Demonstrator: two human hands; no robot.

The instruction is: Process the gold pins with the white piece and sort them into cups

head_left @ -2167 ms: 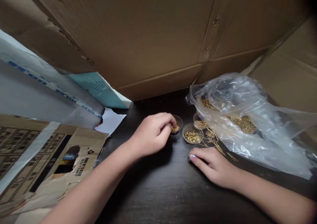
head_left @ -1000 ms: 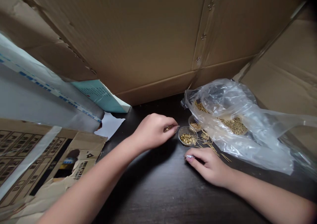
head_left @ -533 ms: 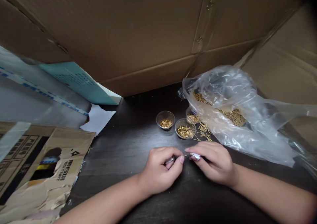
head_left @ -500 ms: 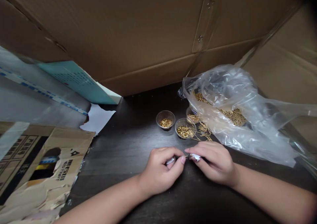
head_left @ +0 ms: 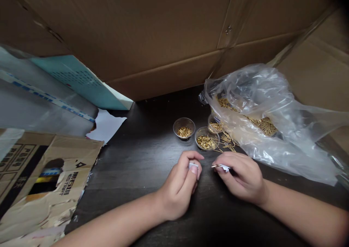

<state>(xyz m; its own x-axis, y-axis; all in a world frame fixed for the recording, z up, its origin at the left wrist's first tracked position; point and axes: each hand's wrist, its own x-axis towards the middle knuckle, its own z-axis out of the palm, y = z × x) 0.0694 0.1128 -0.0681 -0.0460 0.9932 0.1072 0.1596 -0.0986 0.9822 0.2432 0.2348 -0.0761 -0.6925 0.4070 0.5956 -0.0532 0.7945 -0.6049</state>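
Observation:
My left hand [head_left: 180, 185] is curled on a small white scrap [head_left: 193, 165], which shows just above the thumb. My right hand [head_left: 240, 177] pinches a similar white scrap [head_left: 225, 167], and a thin gold pin [head_left: 215, 166] sticks out of it to the left. Just beyond my hands stand several small clear cups holding gold pins: one [head_left: 184, 128], a second [head_left: 206, 138], and a third [head_left: 215, 124] partly under a clear plastic bag [head_left: 272, 145]. That bag also holds a heap of gold pins [head_left: 263, 126]. Loose pins [head_left: 226, 140] lie on the table beside the cups.
The dark wood table [head_left: 141, 159] runs under everything. A torn printed cardboard sheet [head_left: 46, 178] lies at the left, with a white paper scrap [head_left: 105, 125] and a teal sheet [head_left: 79, 83] behind. Large cardboard panels [head_left: 136, 28] hang overhead and along the right.
My hands have drawn apart from nearly touching. My left hand has turned up, with its fingers raised, and my right hand has shifted slightly right. The view has tilted slightly.

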